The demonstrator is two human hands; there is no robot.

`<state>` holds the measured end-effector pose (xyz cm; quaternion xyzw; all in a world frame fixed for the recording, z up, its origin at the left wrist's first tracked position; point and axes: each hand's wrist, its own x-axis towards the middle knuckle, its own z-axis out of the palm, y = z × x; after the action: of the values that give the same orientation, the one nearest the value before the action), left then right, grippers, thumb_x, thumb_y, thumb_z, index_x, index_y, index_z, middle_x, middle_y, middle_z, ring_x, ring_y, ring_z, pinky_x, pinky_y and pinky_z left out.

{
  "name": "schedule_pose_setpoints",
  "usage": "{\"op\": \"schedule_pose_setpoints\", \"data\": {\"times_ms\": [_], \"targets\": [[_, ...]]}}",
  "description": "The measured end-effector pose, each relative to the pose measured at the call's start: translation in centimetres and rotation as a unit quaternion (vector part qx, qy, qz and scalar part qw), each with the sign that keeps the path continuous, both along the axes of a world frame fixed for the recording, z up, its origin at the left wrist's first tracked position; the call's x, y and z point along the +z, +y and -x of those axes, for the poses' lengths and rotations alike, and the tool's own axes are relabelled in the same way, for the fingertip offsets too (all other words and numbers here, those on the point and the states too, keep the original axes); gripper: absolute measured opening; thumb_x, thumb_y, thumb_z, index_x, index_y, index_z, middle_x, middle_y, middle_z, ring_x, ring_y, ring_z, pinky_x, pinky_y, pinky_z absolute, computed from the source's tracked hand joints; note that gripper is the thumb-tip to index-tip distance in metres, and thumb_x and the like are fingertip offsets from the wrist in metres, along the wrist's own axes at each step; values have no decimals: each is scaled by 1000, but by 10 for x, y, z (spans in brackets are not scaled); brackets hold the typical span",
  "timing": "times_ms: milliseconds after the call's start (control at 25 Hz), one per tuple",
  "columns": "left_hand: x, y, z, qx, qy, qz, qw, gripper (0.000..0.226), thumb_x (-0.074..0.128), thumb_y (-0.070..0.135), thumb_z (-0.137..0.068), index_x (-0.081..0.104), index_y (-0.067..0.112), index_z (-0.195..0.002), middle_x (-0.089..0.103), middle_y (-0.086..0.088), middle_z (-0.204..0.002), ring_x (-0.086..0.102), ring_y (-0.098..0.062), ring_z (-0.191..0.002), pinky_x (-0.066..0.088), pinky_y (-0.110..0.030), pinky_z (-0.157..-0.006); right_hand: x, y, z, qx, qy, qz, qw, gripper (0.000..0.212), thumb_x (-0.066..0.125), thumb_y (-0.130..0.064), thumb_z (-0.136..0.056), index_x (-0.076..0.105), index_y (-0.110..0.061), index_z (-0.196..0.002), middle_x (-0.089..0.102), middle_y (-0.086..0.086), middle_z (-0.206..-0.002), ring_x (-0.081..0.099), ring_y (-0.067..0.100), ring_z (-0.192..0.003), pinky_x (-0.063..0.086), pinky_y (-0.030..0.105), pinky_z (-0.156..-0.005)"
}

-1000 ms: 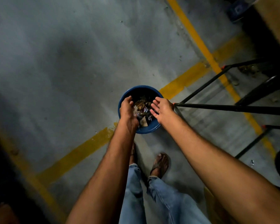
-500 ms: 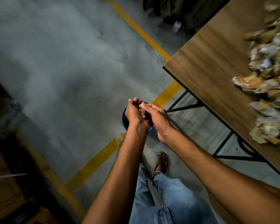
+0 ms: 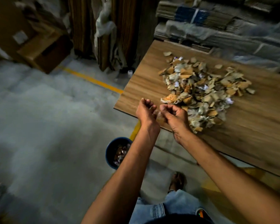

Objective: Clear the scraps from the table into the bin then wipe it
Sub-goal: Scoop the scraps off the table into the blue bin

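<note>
While we stood at the near left corner of the wooden surface (image 3: 145, 81), both our hands hung above that corner, close together and almost touching. Left hand (image 3: 146, 111): fingers curled loosely upward, palm turned inward; whether it held anything we could not tell. Right hand (image 3: 176, 118): fingers bent into a loose fist, thumb toward the left hand. A pale blurred patch showed between the two hands; we could not tell whether it was a scrap. Scraps (image 3: 204, 91): one heap of torn brown cardboard and crumpled paper, lying toward the middle of the surface and reaching toward its near edge, just beside the right hand. Bin (image 3: 111, 152): round, blue, standing on the concrete floor (image 3: 47, 126) below the near left corner of the surface, partly hidden by our left forearm, with scraps visible inside. Yellow floor line (image 3: 94, 80): running to the left edge of the surface.
</note>
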<state>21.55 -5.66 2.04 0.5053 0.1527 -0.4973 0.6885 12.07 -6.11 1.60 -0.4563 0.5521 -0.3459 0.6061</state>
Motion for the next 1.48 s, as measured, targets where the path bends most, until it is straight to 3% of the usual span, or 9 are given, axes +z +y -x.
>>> {"op": "schedule_pose_setpoints", "data": {"times_ms": [240, 360, 440, 600, 880, 1000, 1160, 1360, 1480], "targets": [[-42, -46, 105, -243, -185, -35, 952, 1, 65, 20, -98, 65, 19, -99, 63, 1, -88, 60, -5, -66, 46, -19, -59, -53, -89, 126, -121, 143, 49, 981, 20, 62, -56, -87, 72, -43, -78, 76, -5, -88, 71, 19, -83, 61, 45, -80], [-90, -45, 138, -431, -412, -77, 799, 65, 83, 27, -79, 58, 21, -138, 50, 0, -132, 52, -17, -122, 48, -34, -104, -102, -119, 175, -86, 193, 56, 976, 14, 60, -34, -89, 72, -42, -89, 76, -6, -108, 71, 21, -104, 55, 51, -97], [-112, -53, 161, -464, -525, -76, 709, 74, 80, 18, -75, 55, 14, -144, 44, -12, -142, 40, -26, -132, 38, -37, -115, -99, -127, 197, -60, 232, 43, 970, 31, 59, -16, -90, 74, -33, -112, 74, -1, -118, 69, 23, -111, 53, 47, -101], [-106, -74, 170, -415, -614, -49, 670, 61, 71, -4, -80, 58, 11, -138, 41, -17, -144, 45, -33, -132, 48, -46, -109, -103, -138, 196, 13, 248, 68, 966, 49, 59, 0, -87, 70, -27, -127, 71, 0, -128, 67, 19, -116, 54, 39, -101], [-90, -139, 142, -381, -730, 9, 568, 53, 76, 22, -87, 58, 15, -137, 43, -12, -143, 49, -23, -122, 48, -28, -86, -80, -210, 210, -80, 359, 253, 895, 26, 72, -14, -85, 70, -20, -111, 66, 2, -121, 56, 20, -117, 42, 29, -100], [-99, -166, 123, -369, -747, 25, 553, 44, 74, 21, -86, 64, 13, -128, 50, -11, -137, 50, -22, -118, 56, -37, -85, -85, -238, 208, 5, 379, 188, 906, 34, 72, -26, -89, 67, -21, -122, 64, 2, -130, 54, 22, -123, 43, 32, -102], [-103, -195, 91, -341, -770, 48, 538, 31, 72, 34, -96, 68, 15, -120, 56, -5, -130, 52, -15, -115, 46, -31, -89, -78, -273, 164, -6, 383, 288, 878, 21, 69, -20, -91, 70, -20, -112, 68, 0, -118, 58, 18, -113, 46, 33, -94], [-110, -257, 29, -306, -710, -61, 631, 42, 48, 54, -104, 59, 22, -130, 51, -6, -134, 45, -19, -121, 44, -47, -102, -87, -375, 86, 70, 406, 269, 871, 34, 64, -34, -94, 65, -20, -125, 63, 4, -129, 55, 24, -123, 46, 36, -99], [-119, -315, -10, -349, -677, -114, 638, 57, 42, 59, -103, 46, 24, -147, 40, -9, -153, 38, -29, -139, 31, -48, -115, -104, -443, 52, 164, 460, 220, 844, 55, 50, -48, -101, 47, -23, -149, 45, 5, -155, 39, 27, -144, 35, 42, -117]]}}
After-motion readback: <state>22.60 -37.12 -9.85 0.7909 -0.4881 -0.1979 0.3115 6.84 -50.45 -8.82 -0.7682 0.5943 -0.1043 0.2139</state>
